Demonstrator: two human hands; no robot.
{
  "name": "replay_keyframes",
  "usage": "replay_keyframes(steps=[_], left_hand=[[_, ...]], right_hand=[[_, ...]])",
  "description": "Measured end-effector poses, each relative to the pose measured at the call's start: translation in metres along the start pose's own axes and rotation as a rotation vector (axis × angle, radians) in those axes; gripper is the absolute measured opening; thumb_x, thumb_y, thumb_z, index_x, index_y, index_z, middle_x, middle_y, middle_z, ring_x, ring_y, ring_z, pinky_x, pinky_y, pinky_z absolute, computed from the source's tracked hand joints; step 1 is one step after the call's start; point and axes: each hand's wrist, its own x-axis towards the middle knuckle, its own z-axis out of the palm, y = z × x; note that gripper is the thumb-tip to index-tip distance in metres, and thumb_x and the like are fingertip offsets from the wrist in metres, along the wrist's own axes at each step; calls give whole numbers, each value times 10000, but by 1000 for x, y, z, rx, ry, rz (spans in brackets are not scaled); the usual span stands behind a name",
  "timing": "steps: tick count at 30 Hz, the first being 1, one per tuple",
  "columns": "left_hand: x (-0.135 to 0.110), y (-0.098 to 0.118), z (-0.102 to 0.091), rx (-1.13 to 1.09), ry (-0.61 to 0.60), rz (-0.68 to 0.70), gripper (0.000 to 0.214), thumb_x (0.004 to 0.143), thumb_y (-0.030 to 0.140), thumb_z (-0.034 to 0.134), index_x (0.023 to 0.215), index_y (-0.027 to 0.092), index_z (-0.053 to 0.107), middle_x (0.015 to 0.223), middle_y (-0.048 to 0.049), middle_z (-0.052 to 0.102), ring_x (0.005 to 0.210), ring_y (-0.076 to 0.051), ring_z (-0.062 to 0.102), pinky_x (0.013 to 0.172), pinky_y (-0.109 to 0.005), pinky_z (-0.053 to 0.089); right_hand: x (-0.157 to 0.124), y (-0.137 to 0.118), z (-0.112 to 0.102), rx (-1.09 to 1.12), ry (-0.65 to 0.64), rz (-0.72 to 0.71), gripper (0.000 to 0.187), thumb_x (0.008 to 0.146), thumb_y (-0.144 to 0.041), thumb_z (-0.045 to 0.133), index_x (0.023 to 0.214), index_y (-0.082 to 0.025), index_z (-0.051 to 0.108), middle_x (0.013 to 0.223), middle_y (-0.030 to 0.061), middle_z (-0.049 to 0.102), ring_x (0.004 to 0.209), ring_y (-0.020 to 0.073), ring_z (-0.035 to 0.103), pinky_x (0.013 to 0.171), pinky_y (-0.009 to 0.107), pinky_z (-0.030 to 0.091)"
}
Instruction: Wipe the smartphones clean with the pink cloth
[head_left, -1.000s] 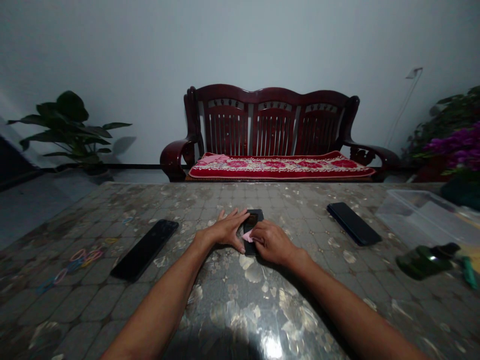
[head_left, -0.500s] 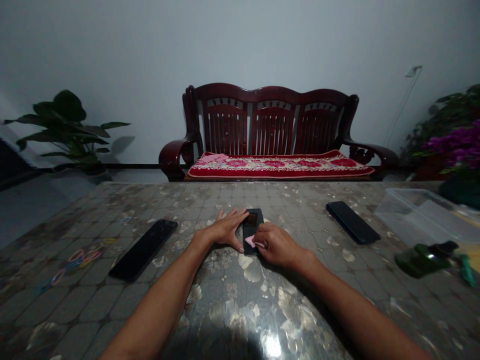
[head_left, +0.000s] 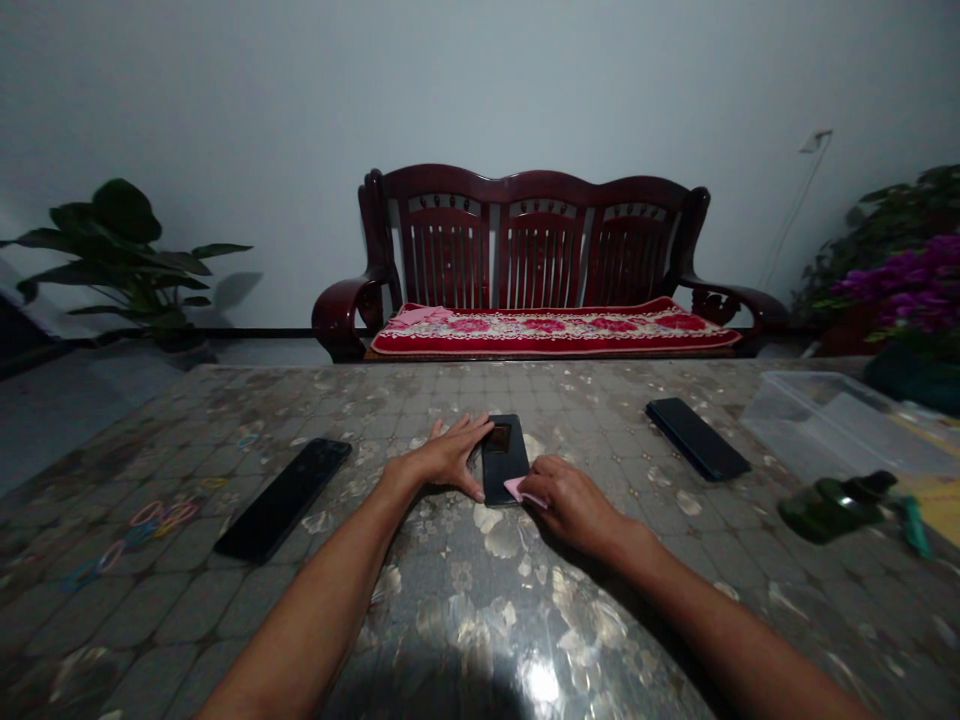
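A black phone (head_left: 503, 456) lies flat on the patterned table (head_left: 465, 600), straight ahead of me. My left hand (head_left: 445, 458) rests flat beside its left edge, fingers stretched out and touching it. My right hand (head_left: 571, 502) is closed on a small pink cloth (head_left: 517, 489) at the phone's near right corner.
A second black phone (head_left: 283, 496) lies to the left, a third (head_left: 697, 451) to the right. Coloured rubber bands (head_left: 154, 520) are scattered far left. At the right are a clear plastic box (head_left: 832, 428) and a dark green bottle (head_left: 832, 506). A wooden bench (head_left: 544, 265) stands beyond the table.
My right hand has drawn the pink cloth down and to the right, off the phone's middle to its near corner, uncovering more of the phone. The left hand stayed put.
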Motion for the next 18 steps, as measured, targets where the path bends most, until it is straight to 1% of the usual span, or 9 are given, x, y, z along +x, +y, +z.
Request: replay_keyframes(steps=[4, 8, 12, 14, 17, 18], left_hand=[[1, -4, 2, -14, 23, 17, 1323, 587, 730, 818, 1627, 237, 166, 1687, -201, 93, 1549, -447, 28, 1186, -684, -44], [4, -6, 5, -5, 21, 17, 1347, 566, 745, 820, 1628, 237, 165, 1688, -197, 97, 1549, -444, 52, 1203, -660, -32], [3, -4, 5, 5, 42, 11, 1348, 554, 749, 825, 1626, 245, 181, 1689, -187, 120, 1547, -447, 74, 1208, -655, -28], [2, -1, 3, 1, 21, 2, 1341, 566, 739, 826, 1628, 249, 171, 1691, -184, 99, 1547, -450, 60, 1199, -672, -34], [0, 3, -2, -10, -13, -26, 1338, 576, 711, 839, 1630, 256, 151, 1692, -182, 63, 1547, -455, 37, 1182, -699, -41], [-1, 5, -3, -12, -18, -34, 1338, 577, 705, 842, 1630, 258, 149, 1692, -179, 60, 1547, -455, 33, 1179, -704, -42]], right_hand=[[-2, -2, -1, -34, 16, 52, 154, 961, -157, 586, 914, -170, 731, 877, 69, 619, 846, 193, 541, 725, 285, 358], [11, -18, 8, -62, -6, -11, 121, 944, -174, 615, 884, -170, 720, 879, 73, 620, 836, 196, 526, 706, 291, 351], [20, -28, 17, -108, 2, -65, 136, 946, -159, 582, 916, -169, 715, 883, 79, 618, 846, 202, 514, 710, 295, 358], [17, -24, 14, -99, -1, -65, 130, 937, -147, 588, 930, -169, 716, 902, 78, 626, 858, 202, 521, 722, 293, 363], [5, -12, 2, -73, -27, -48, 135, 940, -139, 588, 945, -169, 720, 924, 76, 644, 877, 200, 542, 736, 288, 368], [0, -8, -2, -77, -28, -14, 145, 944, -133, 581, 948, -168, 721, 921, 76, 646, 871, 199, 546, 737, 289, 366]])
